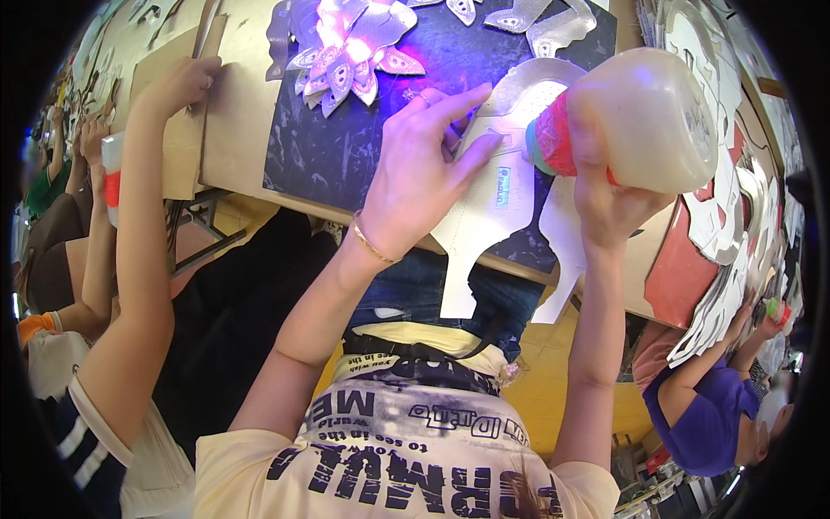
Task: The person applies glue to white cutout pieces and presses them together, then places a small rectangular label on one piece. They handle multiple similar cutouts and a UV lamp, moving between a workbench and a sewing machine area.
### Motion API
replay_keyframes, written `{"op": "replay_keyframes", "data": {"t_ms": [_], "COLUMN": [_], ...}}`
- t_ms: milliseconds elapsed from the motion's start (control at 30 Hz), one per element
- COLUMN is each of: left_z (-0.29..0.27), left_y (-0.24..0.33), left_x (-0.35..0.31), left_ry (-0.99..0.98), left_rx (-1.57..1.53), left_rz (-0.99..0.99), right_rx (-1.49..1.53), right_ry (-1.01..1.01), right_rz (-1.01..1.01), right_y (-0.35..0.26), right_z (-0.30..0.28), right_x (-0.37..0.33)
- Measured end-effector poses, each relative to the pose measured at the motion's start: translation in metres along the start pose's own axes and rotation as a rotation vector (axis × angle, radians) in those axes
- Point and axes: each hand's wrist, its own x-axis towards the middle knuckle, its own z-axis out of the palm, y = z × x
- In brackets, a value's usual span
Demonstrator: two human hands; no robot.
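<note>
My right hand (596, 177) is wrapped round a large translucent plastic bottle (661, 121) with cloudy pale contents. Red wrapping (553, 134) circles its neck, and the greenish cap end tilts down to the left, close over a flat white cut piece (484, 208). That piece has a long tail over the table's front edge and a small teal label. A silver curved piece (506, 93) adjoins its far end. My left hand (424, 160) rests on the white piece, thumb and index finger stretched apart; its other fingers are partly hidden.
A dark board (328, 160) lies under the work. Silver petal-shaped pieces (354, 65) are heaped under pink-violet light. Stacked white cut pieces (718, 216) and a red sheet (683, 268) lie at right. A co-worker's arm (147, 216) reaches in at left; another person in purple (705, 415) sits at right.
</note>
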Motion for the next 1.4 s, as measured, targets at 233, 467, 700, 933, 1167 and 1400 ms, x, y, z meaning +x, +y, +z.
{"op": "replay_keyframes", "data": {"t_ms": [233, 467, 700, 933, 1167, 1400], "left_z": [0.001, 0.002, 0.003, 0.002, 0.0, -0.001], "left_y": [0.0, -0.003, -0.005, -0.004, -0.002, 0.0], "left_x": [-0.001, -0.003, -0.003, -0.002, -0.001, 0.0], "left_ry": [0.001, 0.012, 0.016, 0.005, -0.006, -0.019], "left_rx": [0.016, 0.038, 0.007, 0.047, 0.003, 0.015], "left_rz": [0.012, 0.046, 0.042, 0.047, 0.011, 0.001], "right_rx": [-0.089, -0.092, 0.001, 0.072, 0.081, 0.09], "right_ry": [-0.033, -0.091, -0.237, -0.293, -0.082, 0.11], "right_rz": [-0.032, -0.082, 0.196, 0.219, 0.253, 0.2], "right_y": [0.0, -0.006, -0.035, -0.038, -0.036, -0.005], "right_z": [-0.004, -0.007, -0.023, -0.031, -0.036, -0.009], "right_x": [-0.016, -0.017, -0.019, -0.041, -0.054, -0.002]}}
